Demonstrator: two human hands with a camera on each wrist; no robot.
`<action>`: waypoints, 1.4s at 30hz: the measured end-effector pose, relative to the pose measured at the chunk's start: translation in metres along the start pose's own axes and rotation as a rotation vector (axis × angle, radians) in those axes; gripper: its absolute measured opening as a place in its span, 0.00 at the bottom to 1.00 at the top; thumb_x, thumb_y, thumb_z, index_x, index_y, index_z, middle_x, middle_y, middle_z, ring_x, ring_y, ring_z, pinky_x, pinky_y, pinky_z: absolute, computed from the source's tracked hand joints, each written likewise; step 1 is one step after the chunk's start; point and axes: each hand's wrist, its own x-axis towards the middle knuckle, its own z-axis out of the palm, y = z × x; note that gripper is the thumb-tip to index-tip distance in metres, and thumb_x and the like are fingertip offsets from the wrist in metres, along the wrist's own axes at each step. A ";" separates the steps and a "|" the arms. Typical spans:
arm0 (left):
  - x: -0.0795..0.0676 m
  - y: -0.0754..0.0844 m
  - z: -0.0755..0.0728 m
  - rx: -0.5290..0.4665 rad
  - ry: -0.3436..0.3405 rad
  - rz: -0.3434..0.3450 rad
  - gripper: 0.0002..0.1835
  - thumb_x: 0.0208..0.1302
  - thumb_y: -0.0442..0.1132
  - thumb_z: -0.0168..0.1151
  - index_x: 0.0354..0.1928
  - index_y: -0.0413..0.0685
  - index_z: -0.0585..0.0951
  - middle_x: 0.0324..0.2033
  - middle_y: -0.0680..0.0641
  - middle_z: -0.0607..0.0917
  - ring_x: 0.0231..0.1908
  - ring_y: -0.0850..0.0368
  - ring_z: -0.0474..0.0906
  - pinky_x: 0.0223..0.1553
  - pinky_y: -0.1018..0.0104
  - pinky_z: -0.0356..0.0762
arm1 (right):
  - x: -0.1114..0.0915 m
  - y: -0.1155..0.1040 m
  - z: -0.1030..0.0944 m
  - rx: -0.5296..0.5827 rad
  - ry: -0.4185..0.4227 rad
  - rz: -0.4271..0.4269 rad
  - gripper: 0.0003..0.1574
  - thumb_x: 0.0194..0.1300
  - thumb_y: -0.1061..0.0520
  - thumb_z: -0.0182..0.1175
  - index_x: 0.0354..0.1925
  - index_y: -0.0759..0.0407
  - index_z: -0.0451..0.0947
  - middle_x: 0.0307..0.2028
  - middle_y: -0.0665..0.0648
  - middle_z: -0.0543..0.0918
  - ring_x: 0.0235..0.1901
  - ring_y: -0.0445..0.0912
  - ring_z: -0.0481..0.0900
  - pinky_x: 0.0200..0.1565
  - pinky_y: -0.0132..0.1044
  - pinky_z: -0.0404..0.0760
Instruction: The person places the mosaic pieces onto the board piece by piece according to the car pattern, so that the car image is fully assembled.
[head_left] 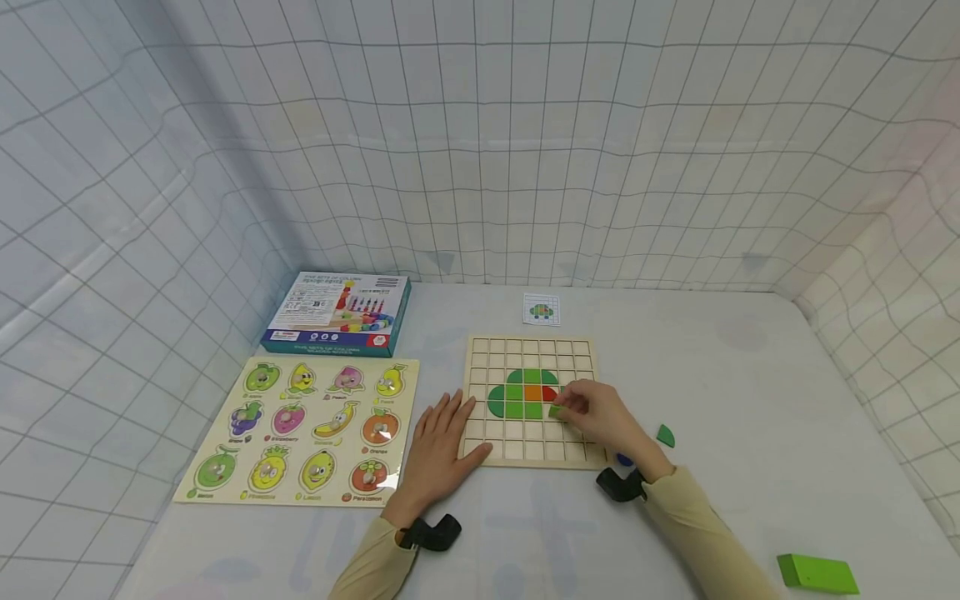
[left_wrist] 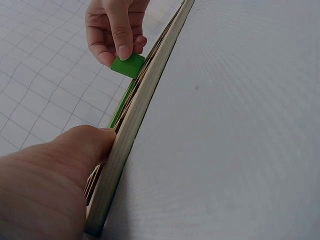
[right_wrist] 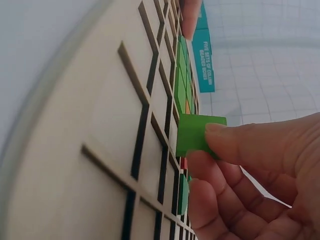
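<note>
A wooden grid board (head_left: 480, 454) lies flat, with green, orange and red tiles in its middle cells. My right hand (head_left: 597, 410) pinches a light green square tile (right_wrist: 192, 134) between thumb and fingers. The tile is tilted at the board's surface, just below the red tile (head_left: 550, 393); in the left wrist view its lower corner meets the board's edge line. My left hand (head_left: 438, 450) rests at the board's left edge with fingers extended, its thumb over the lower left cells. Behind the board is a small card (head_left: 542, 310) printed with a coloured pattern.
A fruit puzzle board (head_left: 292, 483) lies at the left, with a toy box (head_left: 337, 312) behind it. A green quarter-round tile (head_left: 665, 435) and a blue piece (head_left: 625, 460) lie near the right wrist. At the front right sits a bright green block (head_left: 817, 573).
</note>
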 end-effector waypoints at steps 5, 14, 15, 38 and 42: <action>0.000 0.000 0.000 -0.003 0.017 0.015 0.39 0.62 0.58 0.58 0.69 0.45 0.64 0.68 0.40 0.61 0.69 0.43 0.51 0.66 0.46 0.44 | 0.006 -0.006 0.001 -0.016 -0.042 0.049 0.03 0.58 0.63 0.66 0.33 0.58 0.82 0.28 0.46 0.79 0.28 0.41 0.74 0.31 0.34 0.76; -0.001 0.000 -0.001 -0.006 0.014 0.009 0.39 0.62 0.58 0.58 0.69 0.45 0.64 0.69 0.41 0.61 0.69 0.43 0.50 0.66 0.47 0.44 | 0.012 -0.010 0.003 -0.138 -0.043 0.105 0.02 0.57 0.61 0.67 0.32 0.57 0.84 0.30 0.46 0.81 0.28 0.40 0.74 0.33 0.36 0.75; -0.001 0.000 -0.001 -0.008 0.015 0.009 0.39 0.62 0.58 0.58 0.70 0.45 0.64 0.69 0.41 0.61 0.69 0.43 0.50 0.66 0.47 0.44 | 0.012 -0.010 0.004 -0.153 -0.040 0.110 0.02 0.57 0.61 0.68 0.32 0.57 0.85 0.30 0.46 0.81 0.28 0.40 0.74 0.33 0.37 0.75; -0.001 0.000 0.001 -0.002 0.023 0.019 0.38 0.62 0.58 0.58 0.69 0.45 0.64 0.68 0.40 0.61 0.69 0.43 0.51 0.66 0.46 0.45 | 0.007 -0.009 0.007 -0.247 -0.040 0.140 0.06 0.56 0.55 0.69 0.34 0.54 0.85 0.29 0.46 0.77 0.27 0.40 0.71 0.30 0.36 0.73; 0.000 0.000 0.000 0.005 0.013 0.009 0.38 0.63 0.58 0.57 0.70 0.45 0.64 0.69 0.41 0.61 0.69 0.44 0.50 0.66 0.47 0.44 | -0.002 -0.011 0.001 -0.231 -0.012 0.108 0.07 0.58 0.55 0.68 0.35 0.54 0.85 0.30 0.45 0.77 0.27 0.40 0.71 0.30 0.36 0.72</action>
